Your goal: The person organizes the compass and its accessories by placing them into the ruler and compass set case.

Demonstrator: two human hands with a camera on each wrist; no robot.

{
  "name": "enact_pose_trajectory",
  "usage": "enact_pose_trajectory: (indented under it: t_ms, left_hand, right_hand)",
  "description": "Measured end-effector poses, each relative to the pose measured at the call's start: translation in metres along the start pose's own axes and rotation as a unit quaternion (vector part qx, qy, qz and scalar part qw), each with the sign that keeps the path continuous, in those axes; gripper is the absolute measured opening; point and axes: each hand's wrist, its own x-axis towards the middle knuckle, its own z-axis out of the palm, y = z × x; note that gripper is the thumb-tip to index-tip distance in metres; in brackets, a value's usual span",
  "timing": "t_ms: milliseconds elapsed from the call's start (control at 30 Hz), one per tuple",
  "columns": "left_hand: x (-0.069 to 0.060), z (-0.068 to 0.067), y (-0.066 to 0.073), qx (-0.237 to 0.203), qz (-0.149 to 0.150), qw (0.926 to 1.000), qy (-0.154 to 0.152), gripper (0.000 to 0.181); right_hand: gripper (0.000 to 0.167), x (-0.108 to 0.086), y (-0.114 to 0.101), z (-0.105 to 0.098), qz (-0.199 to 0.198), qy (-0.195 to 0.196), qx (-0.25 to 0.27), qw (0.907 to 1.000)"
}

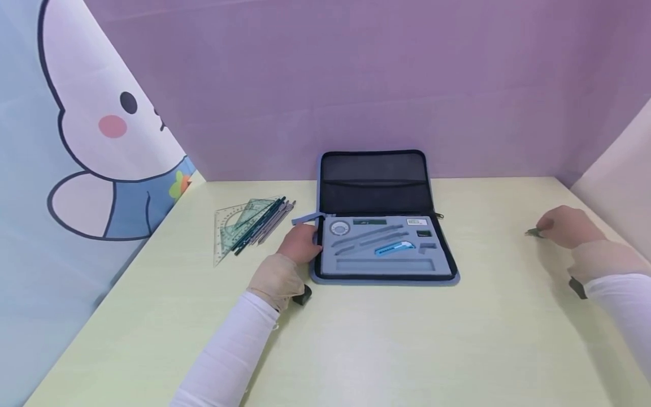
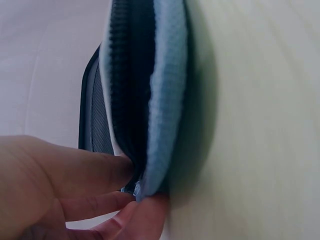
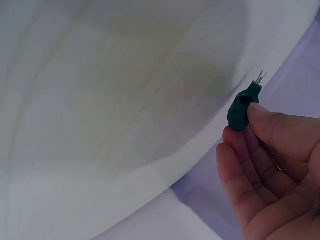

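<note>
A blue-grey zip case [image 1: 386,280] lies unfolded on the table, its dark mesh lid raised at the back. My left hand [image 1: 301,243] grips the case's left rim; in the left wrist view the thumb [image 2: 95,172] and fingers pinch the blue fabric edge. Within the case is a grey foam tray [image 1: 366,254] holding a light blue cutter knife [image 1: 394,249], a round white disc [image 1: 339,228] and small green pieces. Off to the right, above the table, my right hand [image 1: 572,227] pinches a small dark green plastic piece [image 3: 240,111] with thin metal prongs.
Left of the case lie clear set squares [image 1: 220,249] and a bundle of dark green pencils and silvery drawing tools [image 1: 269,223]. A purple cloth wall [image 1: 356,85] stands behind the table [image 1: 386,339]. A printed cartoon curtain [image 1: 25,169] borders the left.
</note>
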Motion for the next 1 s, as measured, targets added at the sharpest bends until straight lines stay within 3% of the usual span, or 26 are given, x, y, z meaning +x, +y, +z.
enact_pose_trajectory:
  t_ms: [267,567,1000]
  left_hand:
    - [0.002,0.002,-0.003,0.008,0.000,1.0000,-0.001,0.031]
    - [0.003,0.004,-0.004,0.009,0.003,1.0000,0.000,0.029]
    - [0.001,0.002,-0.002,0.003,0.002,1.0000,-0.001,0.029]
  right_hand:
    - [0.011,0.012,-0.048,0.004,-0.062,0.032,0.008,0.9975]
    - [0.006,0.020,-0.106,0.016,-0.120,0.041,0.018,0.9918]
    - [0.010,0.023,-0.145,0.026,-0.162,0.042,0.035,0.9852]
